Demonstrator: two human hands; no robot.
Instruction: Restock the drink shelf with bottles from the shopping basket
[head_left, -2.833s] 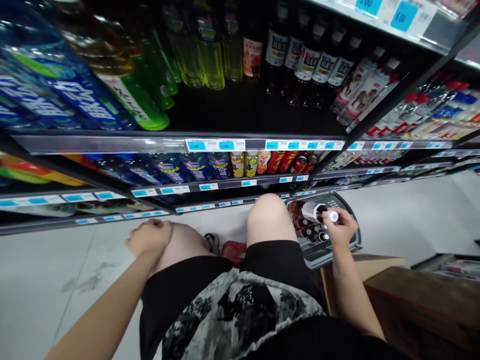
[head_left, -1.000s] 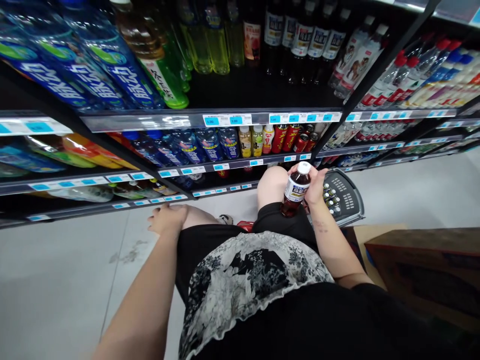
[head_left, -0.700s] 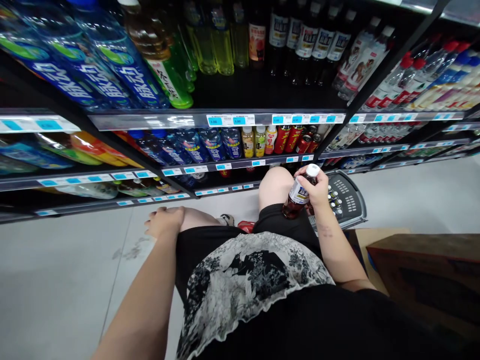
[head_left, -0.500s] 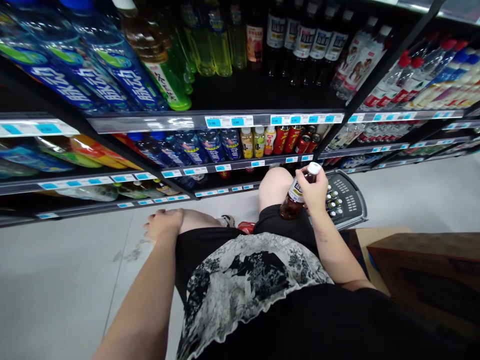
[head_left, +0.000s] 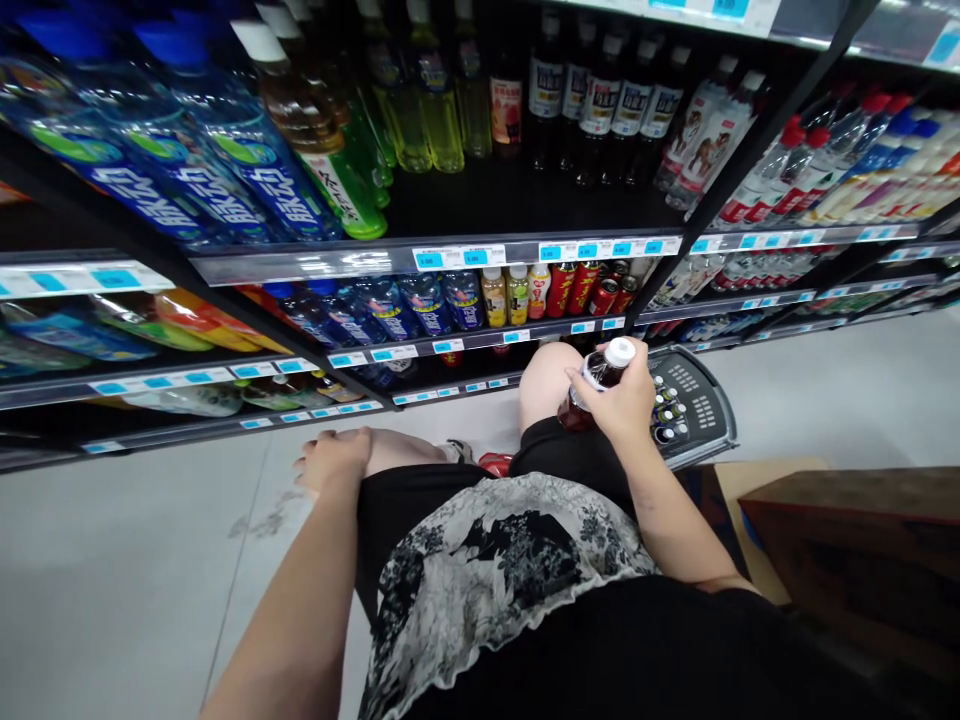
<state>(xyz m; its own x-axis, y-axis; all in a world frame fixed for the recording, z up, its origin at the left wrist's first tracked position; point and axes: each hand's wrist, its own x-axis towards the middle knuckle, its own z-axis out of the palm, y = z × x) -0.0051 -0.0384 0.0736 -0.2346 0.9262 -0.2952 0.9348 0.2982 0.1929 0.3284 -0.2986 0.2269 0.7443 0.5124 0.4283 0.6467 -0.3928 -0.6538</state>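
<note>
The large blue-capped bottles [head_left: 225, 190] at the left end of the upper shelf [head_left: 300, 265] carry the white characters 脉动 on their blue labels. Near the middle of that shelf's front edge, two blue price tags [head_left: 450, 258] seem to read 5.00 each. The other tags along the edges and the white labels of the dark bottles [head_left: 592, 105] at the back are too small to read, as is the label of the bottle [head_left: 600, 375] in the right hand [head_left: 626, 405].

Even, bright store light; glare streaks the shelf rail [head_left: 300, 265]; above it bottles bend and blur toward the corners.
</note>
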